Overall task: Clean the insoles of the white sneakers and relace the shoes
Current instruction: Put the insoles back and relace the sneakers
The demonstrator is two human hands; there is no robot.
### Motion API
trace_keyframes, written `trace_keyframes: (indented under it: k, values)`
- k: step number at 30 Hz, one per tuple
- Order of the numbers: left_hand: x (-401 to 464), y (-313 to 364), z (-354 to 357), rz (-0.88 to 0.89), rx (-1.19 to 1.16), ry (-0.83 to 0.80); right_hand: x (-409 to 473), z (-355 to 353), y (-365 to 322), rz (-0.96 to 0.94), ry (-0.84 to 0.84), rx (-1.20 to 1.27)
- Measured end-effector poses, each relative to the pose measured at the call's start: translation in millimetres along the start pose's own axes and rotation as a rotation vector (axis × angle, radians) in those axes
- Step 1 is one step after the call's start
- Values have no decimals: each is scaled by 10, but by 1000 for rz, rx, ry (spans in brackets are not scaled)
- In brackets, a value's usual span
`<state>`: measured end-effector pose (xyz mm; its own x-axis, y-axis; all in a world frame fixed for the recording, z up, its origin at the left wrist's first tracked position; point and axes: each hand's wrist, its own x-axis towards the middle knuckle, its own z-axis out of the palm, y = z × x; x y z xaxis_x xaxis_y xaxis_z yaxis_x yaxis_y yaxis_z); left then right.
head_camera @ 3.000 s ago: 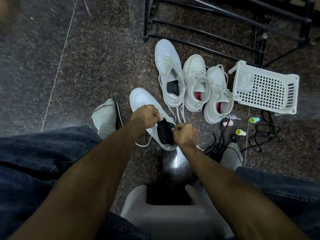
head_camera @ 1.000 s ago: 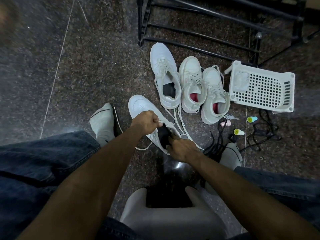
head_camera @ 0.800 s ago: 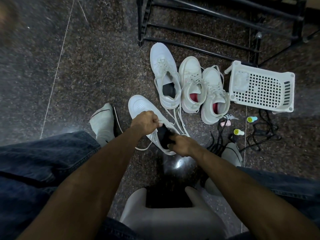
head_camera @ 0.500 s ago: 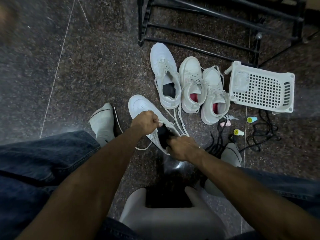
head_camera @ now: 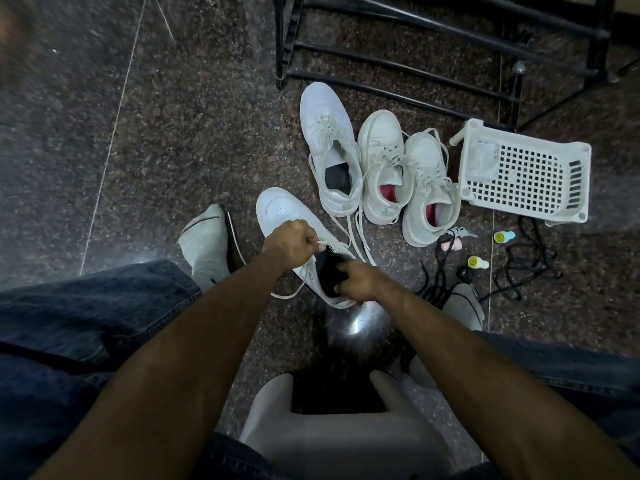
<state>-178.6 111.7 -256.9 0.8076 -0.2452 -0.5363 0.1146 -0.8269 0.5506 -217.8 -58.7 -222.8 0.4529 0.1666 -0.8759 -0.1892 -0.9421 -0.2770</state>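
Down on the dark stone floor, a white basket lies tipped beside three parked sneakers. Nearest the stool, the working sneaker sits between the person's feet. Left hand is fisted, pinching the white lace up by the tongue. Right hand is curled at the shoe's dark opening, fingers hooked over the collar; whether they grip the insole, I cannot tell. Looks like relacing. Next up, probably: feeding that lace tip through an eyelet, steady and taut.
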Motion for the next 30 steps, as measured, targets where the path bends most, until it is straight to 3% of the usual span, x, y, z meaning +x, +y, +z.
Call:
trace_keyframes:
  k: [4,11,21,24,27,30]
  values:
    - [-2,3,2,3,2,-2,-12,-90,-36,5,-83,160]
    - [-1,13,10,-11,16,13,-8,-184,-79,-26,-220,39]
    - [-4,40,-4,-27,4,2,106,-202,5,22,-236,171]
    - [-12,41,5,-28,36,-4,24,-151,23,-57,-171,52]
    - [-59,54,45,-46,36,44,-98,0,215,-270,69,-347]
    - [-156,95,82,-68,42,110,-212,243,424,-368,175,-397]
